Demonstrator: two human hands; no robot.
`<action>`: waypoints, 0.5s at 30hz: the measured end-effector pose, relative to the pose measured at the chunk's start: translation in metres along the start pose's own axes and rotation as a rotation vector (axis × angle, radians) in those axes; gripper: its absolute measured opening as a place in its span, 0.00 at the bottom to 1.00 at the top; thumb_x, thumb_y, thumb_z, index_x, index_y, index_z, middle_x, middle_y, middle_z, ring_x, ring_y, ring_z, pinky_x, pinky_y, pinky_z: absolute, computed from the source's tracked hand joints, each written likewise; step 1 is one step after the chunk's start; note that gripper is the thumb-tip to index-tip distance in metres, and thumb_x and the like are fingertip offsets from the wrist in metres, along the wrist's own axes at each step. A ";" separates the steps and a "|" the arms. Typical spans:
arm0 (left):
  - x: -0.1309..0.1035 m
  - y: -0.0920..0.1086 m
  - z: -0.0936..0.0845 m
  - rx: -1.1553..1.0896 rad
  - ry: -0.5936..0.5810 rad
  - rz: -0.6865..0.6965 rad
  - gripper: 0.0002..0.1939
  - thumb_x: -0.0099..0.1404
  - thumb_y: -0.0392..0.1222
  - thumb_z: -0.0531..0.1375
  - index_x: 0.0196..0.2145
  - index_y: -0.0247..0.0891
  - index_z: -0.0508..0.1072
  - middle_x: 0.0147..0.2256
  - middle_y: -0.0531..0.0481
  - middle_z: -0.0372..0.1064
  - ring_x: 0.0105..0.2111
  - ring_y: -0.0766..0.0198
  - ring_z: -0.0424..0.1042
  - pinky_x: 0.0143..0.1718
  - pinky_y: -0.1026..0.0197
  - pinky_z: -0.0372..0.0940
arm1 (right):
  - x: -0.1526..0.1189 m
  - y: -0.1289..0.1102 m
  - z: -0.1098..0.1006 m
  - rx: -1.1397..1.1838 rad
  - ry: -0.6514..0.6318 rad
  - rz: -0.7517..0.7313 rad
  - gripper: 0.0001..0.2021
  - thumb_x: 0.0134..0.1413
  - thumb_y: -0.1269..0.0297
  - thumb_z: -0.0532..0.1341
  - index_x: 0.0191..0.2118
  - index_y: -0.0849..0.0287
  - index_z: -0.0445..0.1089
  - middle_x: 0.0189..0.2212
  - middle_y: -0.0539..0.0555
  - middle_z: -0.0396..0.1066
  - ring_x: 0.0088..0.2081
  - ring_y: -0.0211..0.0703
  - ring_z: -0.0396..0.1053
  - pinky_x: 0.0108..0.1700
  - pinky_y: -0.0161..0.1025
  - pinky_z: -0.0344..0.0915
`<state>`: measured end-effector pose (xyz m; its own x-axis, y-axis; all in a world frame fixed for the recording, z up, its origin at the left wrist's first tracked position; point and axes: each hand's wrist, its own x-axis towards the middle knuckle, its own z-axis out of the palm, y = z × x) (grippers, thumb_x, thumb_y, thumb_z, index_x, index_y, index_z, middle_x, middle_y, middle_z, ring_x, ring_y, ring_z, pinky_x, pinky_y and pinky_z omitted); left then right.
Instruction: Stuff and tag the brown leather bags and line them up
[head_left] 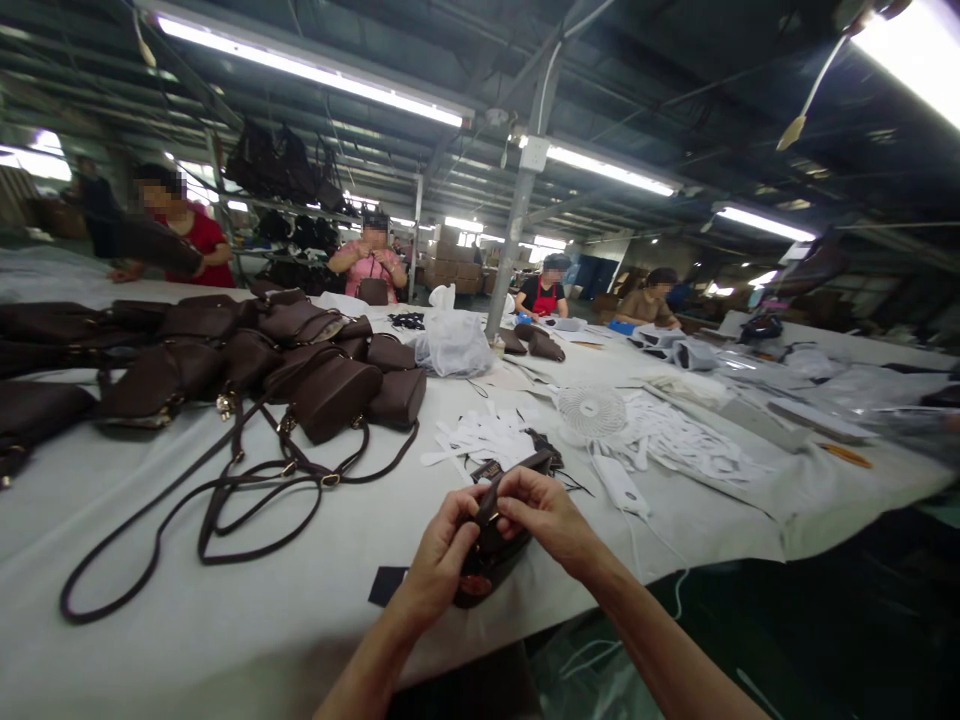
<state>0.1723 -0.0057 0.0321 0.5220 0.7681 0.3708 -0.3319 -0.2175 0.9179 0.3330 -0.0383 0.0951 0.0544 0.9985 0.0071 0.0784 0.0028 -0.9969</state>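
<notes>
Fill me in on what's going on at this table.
A person has both hands on a small dark bag at the near edge of the white table: the left hand grips it, and the right hand pinches near its top. Many brown bags lie piled to the left, some straps trailing. White strips and a white fan lie beyond the hands. A co-worker in pink also handles a bag.
</notes>
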 end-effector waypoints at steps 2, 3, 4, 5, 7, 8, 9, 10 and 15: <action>-0.008 -0.003 0.006 0.018 -0.016 -0.012 0.13 0.68 0.48 0.52 0.47 0.41 0.64 0.57 0.43 0.60 0.56 0.51 0.59 0.56 0.48 0.56 | -0.003 -0.002 -0.001 0.003 -0.024 -0.002 0.17 0.40 0.53 0.69 0.28 0.59 0.65 0.23 0.46 0.71 0.22 0.34 0.69 0.26 0.32 0.67; -0.012 -0.005 0.009 0.034 -0.025 -0.016 0.17 0.68 0.48 0.53 0.52 0.42 0.61 0.60 0.42 0.57 0.58 0.50 0.57 0.56 0.47 0.57 | -0.005 -0.002 0.000 0.006 -0.038 0.000 0.16 0.41 0.54 0.69 0.28 0.59 0.65 0.23 0.46 0.71 0.22 0.33 0.68 0.26 0.32 0.67; -0.014 -0.008 0.011 0.059 -0.029 -0.011 0.22 0.66 0.47 0.55 0.57 0.43 0.58 0.62 0.41 0.53 0.59 0.49 0.56 0.56 0.46 0.57 | -0.007 -0.002 0.001 0.011 -0.051 0.003 0.16 0.41 0.55 0.69 0.28 0.59 0.65 0.22 0.46 0.71 0.22 0.33 0.68 0.26 0.32 0.66; -0.016 -0.011 0.013 0.093 -0.026 0.004 0.28 0.64 0.46 0.58 0.59 0.44 0.54 0.64 0.41 0.49 0.60 0.48 0.55 0.56 0.45 0.58 | -0.009 -0.001 0.004 0.017 -0.064 0.007 0.15 0.42 0.56 0.69 0.28 0.59 0.65 0.22 0.46 0.70 0.22 0.33 0.68 0.26 0.31 0.66; -0.016 -0.017 0.014 0.160 0.001 0.061 0.33 0.61 0.42 0.61 0.61 0.45 0.52 0.65 0.41 0.45 0.61 0.47 0.53 0.58 0.45 0.56 | -0.012 0.002 0.010 0.035 -0.076 0.011 0.13 0.42 0.58 0.68 0.28 0.58 0.64 0.21 0.45 0.69 0.22 0.33 0.67 0.25 0.31 0.65; -0.014 -0.019 0.015 0.189 0.020 0.091 0.33 0.61 0.41 0.61 0.61 0.45 0.52 0.64 0.41 0.47 0.61 0.47 0.53 0.59 0.45 0.55 | -0.012 0.005 0.014 0.043 -0.076 0.008 0.13 0.43 0.59 0.67 0.27 0.58 0.63 0.21 0.45 0.68 0.21 0.33 0.67 0.25 0.31 0.65; -0.011 -0.021 0.015 0.211 0.036 0.110 0.32 0.61 0.40 0.60 0.60 0.44 0.53 0.63 0.40 0.50 0.61 0.48 0.54 0.60 0.45 0.54 | -0.012 0.007 0.018 0.048 -0.068 0.004 0.13 0.43 0.59 0.67 0.27 0.58 0.63 0.20 0.44 0.68 0.21 0.34 0.67 0.25 0.31 0.64; -0.007 -0.021 0.014 0.227 0.050 0.112 0.30 0.61 0.40 0.59 0.59 0.43 0.55 0.60 0.40 0.55 0.59 0.49 0.57 0.59 0.46 0.54 | -0.012 0.010 0.021 0.050 -0.047 -0.003 0.12 0.43 0.59 0.66 0.27 0.58 0.62 0.20 0.44 0.67 0.21 0.34 0.68 0.25 0.31 0.64; 0.007 -0.010 0.004 0.228 0.037 -0.049 0.24 0.59 0.49 0.61 0.51 0.41 0.64 0.41 0.46 0.72 0.41 0.50 0.71 0.44 0.51 0.67 | -0.015 -0.002 0.013 -0.162 0.035 -0.102 0.12 0.46 0.56 0.65 0.31 0.57 0.66 0.22 0.47 0.70 0.24 0.39 0.69 0.28 0.35 0.66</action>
<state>0.1824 -0.0004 0.0261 0.5023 0.8020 0.3231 -0.1181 -0.3066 0.9445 0.3195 -0.0529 0.0959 0.0723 0.9909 0.1133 0.2440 0.0925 -0.9654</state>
